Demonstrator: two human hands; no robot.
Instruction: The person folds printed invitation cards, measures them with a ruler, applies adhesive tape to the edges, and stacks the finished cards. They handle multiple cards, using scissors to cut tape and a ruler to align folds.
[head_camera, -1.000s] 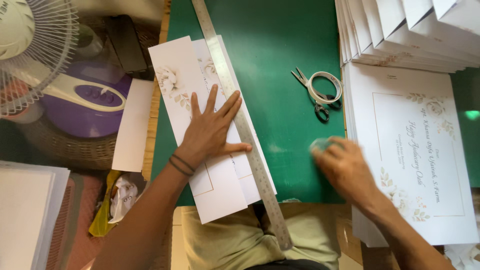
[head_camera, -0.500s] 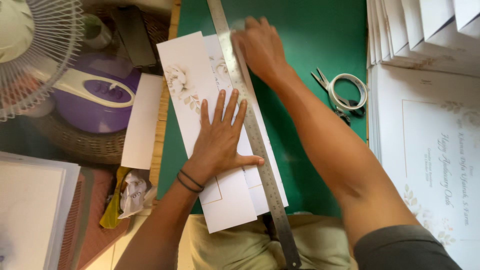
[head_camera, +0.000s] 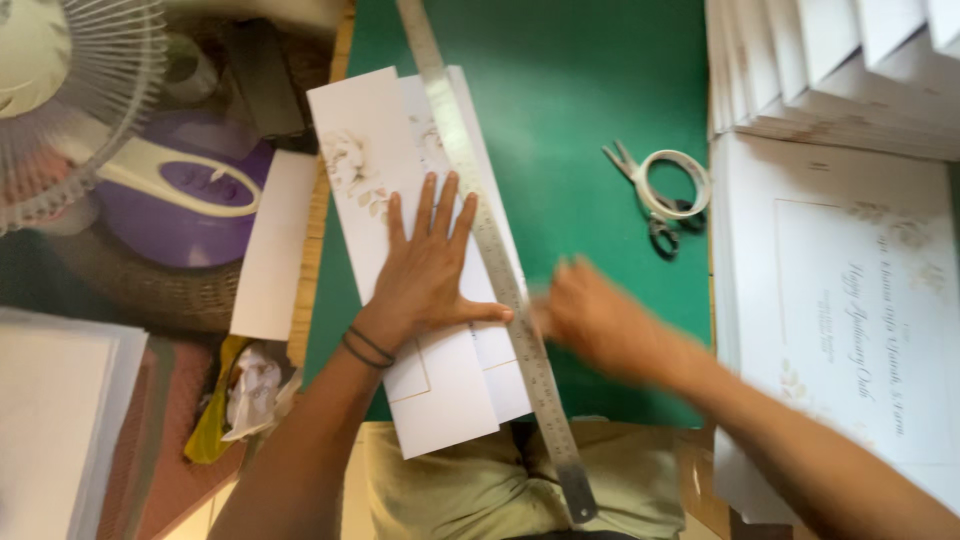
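The ruler (head_camera: 495, 260) lies along the card stack's (head_camera: 400, 240) three o'clock edge; scissors (head_camera: 655, 195) sit at the ruler's three o'clock, printed sheets (head_camera: 850, 300) beyond.

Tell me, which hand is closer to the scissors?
The right hand. It is blurred, on the green mat just right of the metal ruler, below and left of the scissors. The left hand lies flat on the white cards, beyond the ruler.

Ruler (head_camera: 490, 250) is brushed metal with a dull sheen. The cards (head_camera: 400, 200) under the left hand (head_camera: 425, 275) are smooth matt paper with a faint floral print. Green cutting mat (head_camera: 580, 100) looks matt, rubbery plastic. Scissors (head_camera: 655, 195) have glossy white plastic handles.
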